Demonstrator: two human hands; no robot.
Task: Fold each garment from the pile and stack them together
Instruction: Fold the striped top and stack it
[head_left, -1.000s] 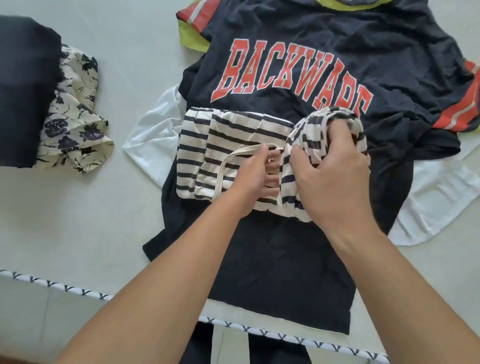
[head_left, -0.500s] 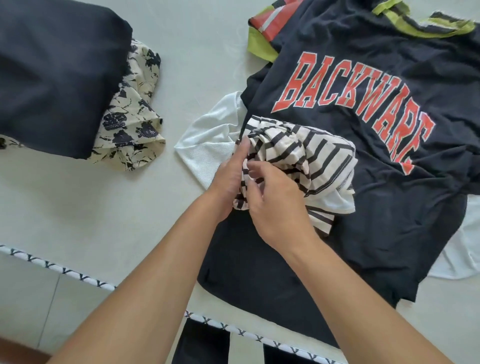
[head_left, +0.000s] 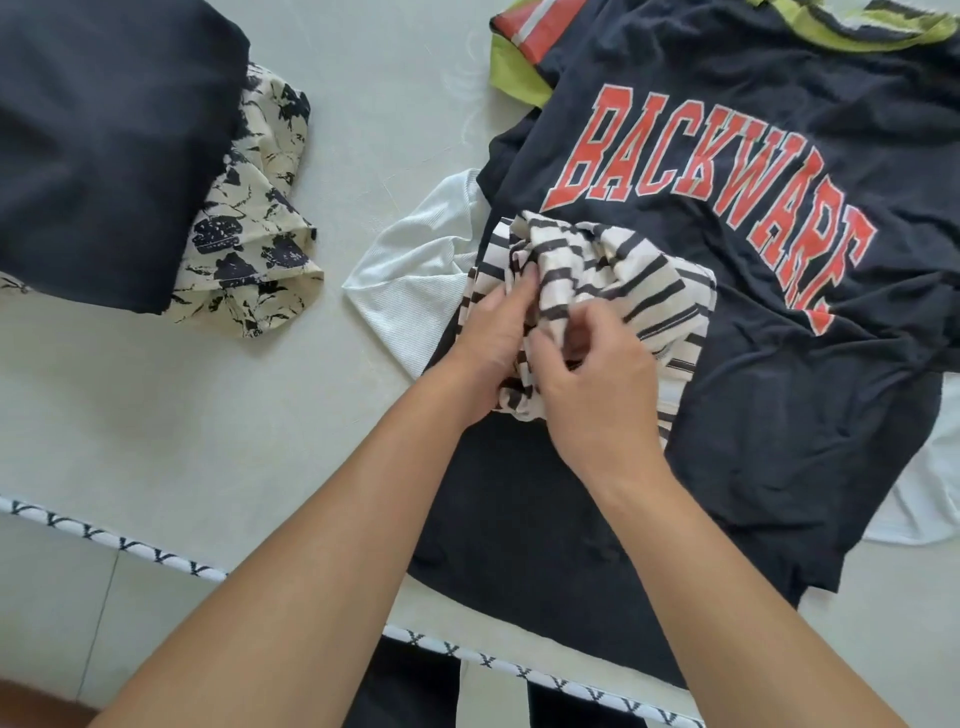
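Note:
A cream striped garment (head_left: 644, 280) lies bunched on top of a navy shirt (head_left: 753, 415) printed with red "BACKWARD" letters. My left hand (head_left: 488, 343) grips the bundle's left edge, fingers tucked into the folds. My right hand (head_left: 592, 384) pinches a fold of the same striped cloth just beside it. A white ribbed garment (head_left: 410, 270) sticks out from under the navy shirt on the left and right. At the far left sits a stack: a folded dark garment (head_left: 98, 145) on a cream floral one (head_left: 254, 249).
A red, white and lime garment (head_left: 524, 57) peeks out at the top under the navy shirt. The pale surface's front edge has a patterned trim (head_left: 156, 556); the navy shirt's hem hangs over it. Floor tiles show below.
The striped garment went from a flat fold to a crumpled bundle. Both hands shifted to its left side and gathered the cloth. The view swung left, showing more of the stack.

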